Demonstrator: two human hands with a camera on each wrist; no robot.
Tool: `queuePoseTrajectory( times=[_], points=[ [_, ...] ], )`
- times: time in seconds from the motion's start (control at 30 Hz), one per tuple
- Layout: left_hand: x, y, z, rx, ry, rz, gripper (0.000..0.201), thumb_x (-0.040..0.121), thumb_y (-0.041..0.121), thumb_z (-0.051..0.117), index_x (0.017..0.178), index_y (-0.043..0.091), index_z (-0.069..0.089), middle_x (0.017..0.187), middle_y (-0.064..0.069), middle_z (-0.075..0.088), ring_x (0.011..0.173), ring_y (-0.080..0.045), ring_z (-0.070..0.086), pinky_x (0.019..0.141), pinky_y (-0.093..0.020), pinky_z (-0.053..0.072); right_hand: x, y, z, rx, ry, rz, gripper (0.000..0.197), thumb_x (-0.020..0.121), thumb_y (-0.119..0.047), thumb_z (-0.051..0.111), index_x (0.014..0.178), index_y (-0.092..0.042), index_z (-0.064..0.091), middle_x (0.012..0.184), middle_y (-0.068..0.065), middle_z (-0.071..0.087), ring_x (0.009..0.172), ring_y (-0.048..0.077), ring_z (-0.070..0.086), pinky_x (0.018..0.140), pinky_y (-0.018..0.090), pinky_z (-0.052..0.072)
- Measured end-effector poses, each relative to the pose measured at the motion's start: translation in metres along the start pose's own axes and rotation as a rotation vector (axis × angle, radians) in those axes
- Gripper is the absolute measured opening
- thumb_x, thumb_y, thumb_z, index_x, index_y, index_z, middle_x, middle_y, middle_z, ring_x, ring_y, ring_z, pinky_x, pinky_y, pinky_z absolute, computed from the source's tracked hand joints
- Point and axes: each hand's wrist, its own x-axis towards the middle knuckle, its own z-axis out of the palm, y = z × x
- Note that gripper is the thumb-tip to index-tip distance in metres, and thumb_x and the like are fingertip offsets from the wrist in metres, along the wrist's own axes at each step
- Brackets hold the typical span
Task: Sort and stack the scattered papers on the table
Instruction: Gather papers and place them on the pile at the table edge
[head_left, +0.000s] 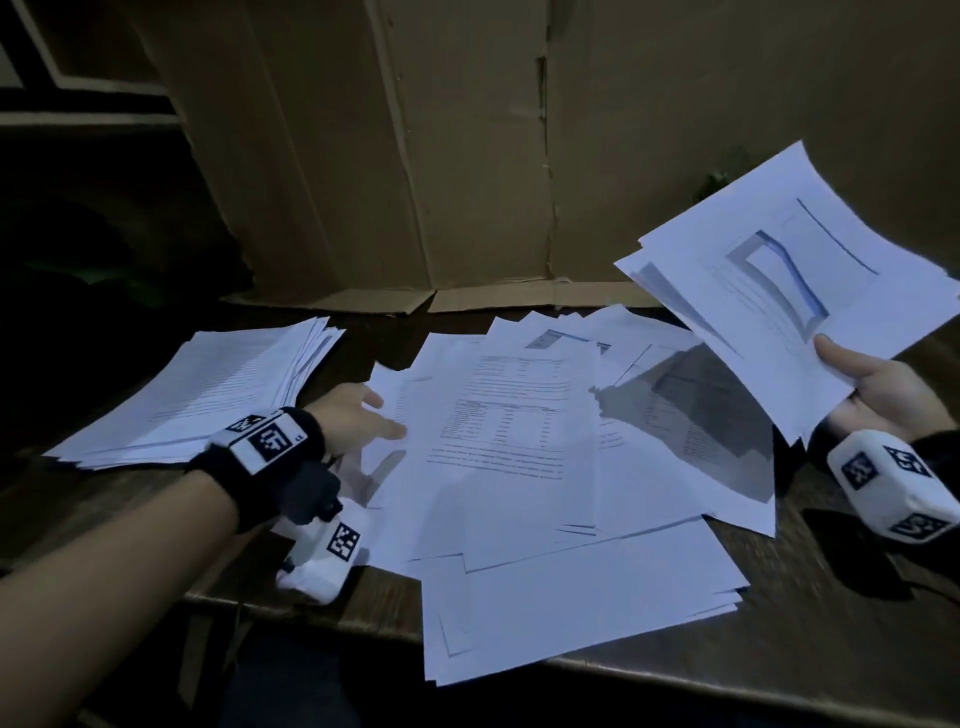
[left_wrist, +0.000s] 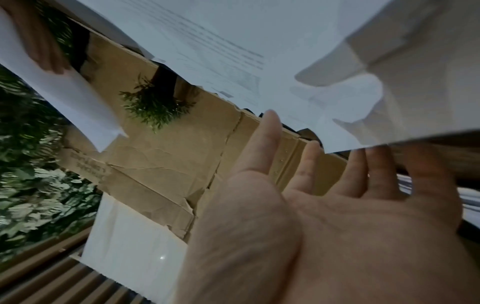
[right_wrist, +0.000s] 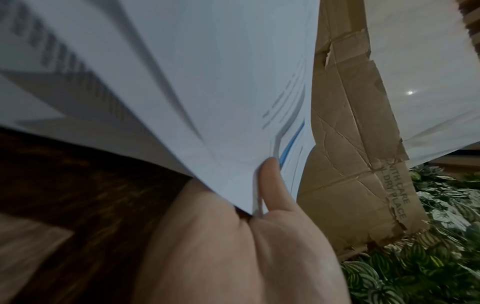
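Scattered white printed papers (head_left: 524, 447) cover the middle of the dark wooden table (head_left: 810, 644). A looser stack of papers (head_left: 208, 395) lies at the left. My right hand (head_left: 862, 384) holds a bundle of sheets (head_left: 789, 291) up in the air at the right, thumb on top; in the right wrist view the thumb (right_wrist: 272, 181) pinches that bundle of sheets (right_wrist: 207, 92). My left hand (head_left: 358, 415) hovers with straight fingers at the left edge of the scattered papers, holding nothing. In the left wrist view the fingers (left_wrist: 267, 139) are spread beside a sheet's edge (left_wrist: 389, 142).
A flattened cardboard sheet (head_left: 467, 156) stands upright behind the table. Some papers overhang the table's front edge (head_left: 519, 644). Leafy greenery (right_wrist: 415, 267) shows past the cardboard in the wrist views.
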Motion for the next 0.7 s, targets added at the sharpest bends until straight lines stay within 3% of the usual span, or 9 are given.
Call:
queuePoseTrajectory(
  times=[0.1, 0.2, 0.27, 0.3, 0.33, 0.4, 0.47, 0.53, 0.7],
  points=[
    [0.001, 0.008, 0.002, 0.046, 0.010, 0.001, 0.068, 0.082, 0.030, 0.078, 0.140, 0.013, 0.045, 0.138, -0.008, 0.045, 0.113, -0.023, 0.048, 0.094, -0.033, 0.044, -0.001, -0.001, -0.001, -0.006, 0.012, 0.040, 0.040, 0.052, -0.021, 0.079, 0.086, -0.002, 0.081, 0.116, 0.012, 0.073, 0.099, 0.022, 0.074, 0.065, 0.035, 0.061],
    [0.003, 0.016, 0.008, 0.343, 0.054, -0.004, 0.059, 0.085, 0.047, 0.069, 0.132, 0.015, 0.057, 0.140, -0.008, 0.045, 0.131, -0.031, 0.041, 0.109, -0.041, 0.038, 0.002, 0.000, -0.004, 0.029, -0.006, 0.041, 0.049, 0.051, -0.022, 0.080, 0.095, -0.002, 0.080, 0.123, 0.012, 0.070, 0.108, 0.022, 0.071, 0.075, 0.036, 0.062],
    [0.002, 0.023, 0.015, 0.388, -0.025, 0.006, 0.043, 0.089, 0.049, 0.064, 0.105, 0.009, 0.068, 0.113, -0.008, 0.060, 0.111, -0.026, 0.055, 0.096, -0.034, 0.044, 0.004, -0.001, -0.007, 0.059, -0.009, 0.055, 0.056, 0.055, -0.022, 0.081, 0.107, -0.003, 0.076, 0.130, 0.012, 0.067, 0.115, 0.023, 0.067, 0.086, 0.039, 0.059],
    [0.002, 0.026, 0.019, 0.350, -0.065, 0.015, 0.040, 0.086, 0.048, 0.068, 0.089, 0.008, 0.066, 0.094, -0.006, 0.061, 0.093, -0.023, 0.058, 0.082, -0.030, 0.047, 0.004, -0.002, -0.008, 0.066, -0.003, 0.067, 0.059, 0.056, -0.022, 0.081, 0.112, -0.003, 0.074, 0.132, 0.012, 0.065, 0.118, 0.023, 0.066, 0.090, 0.040, 0.057],
    [0.004, 0.027, 0.023, 0.314, -0.098, 0.003, 0.041, 0.082, 0.048, 0.073, 0.085, 0.009, 0.060, 0.087, -0.004, 0.059, 0.084, -0.021, 0.057, 0.076, -0.029, 0.048, 0.004, -0.002, -0.009, 0.074, -0.010, 0.071, 0.061, 0.057, -0.022, 0.082, 0.114, -0.004, 0.072, 0.133, 0.012, 0.065, 0.119, 0.023, 0.066, 0.092, 0.040, 0.056],
    [0.004, 0.028, 0.027, 0.316, -0.095, 0.006, 0.055, 0.076, 0.049, 0.079, 0.107, 0.011, 0.055, 0.104, -0.003, 0.059, 0.098, -0.022, 0.058, 0.086, -0.032, 0.049, 0.003, -0.002, -0.005, 0.082, -0.031, 0.063, 0.051, 0.063, -0.021, 0.080, 0.111, -0.004, 0.075, 0.130, 0.012, 0.067, 0.116, 0.023, 0.067, 0.089, 0.038, 0.058],
    [0.006, 0.031, 0.028, 0.306, -0.086, -0.021, 0.075, 0.072, 0.046, 0.083, 0.127, 0.007, 0.049, 0.114, -0.004, 0.059, 0.104, -0.023, 0.057, 0.090, -0.033, 0.048, 0.000, 0.000, -0.001, 0.058, -0.007, 0.043, 0.025, 0.087, -0.022, 0.065, 0.098, -0.006, 0.080, 0.123, 0.009, 0.071, 0.110, 0.020, 0.070, 0.084, 0.035, 0.060],
    [0.009, 0.033, 0.027, 0.252, -0.103, -0.051, 0.079, 0.070, 0.041, 0.086, 0.129, 0.005, 0.047, 0.105, -0.002, 0.059, 0.096, -0.023, 0.058, 0.084, -0.033, 0.049, -0.001, 0.002, -0.001, 0.058, -0.017, 0.040, 0.041, 0.102, -0.028, 0.047, 0.091, -0.007, 0.081, 0.118, 0.008, 0.073, 0.106, 0.019, 0.072, 0.082, 0.033, 0.061],
    [0.012, 0.027, 0.028, 0.122, -0.078, -0.056, 0.082, 0.069, 0.032, 0.089, 0.133, 0.009, 0.043, 0.123, -0.010, 0.057, 0.108, -0.029, 0.059, 0.090, -0.040, 0.052, -0.001, -0.002, -0.003, 0.009, -0.021, 0.108, 0.028, 0.080, -0.024, 0.068, 0.096, -0.005, 0.080, 0.124, 0.008, 0.070, 0.111, 0.019, 0.070, 0.084, 0.036, 0.060]
  ],
)
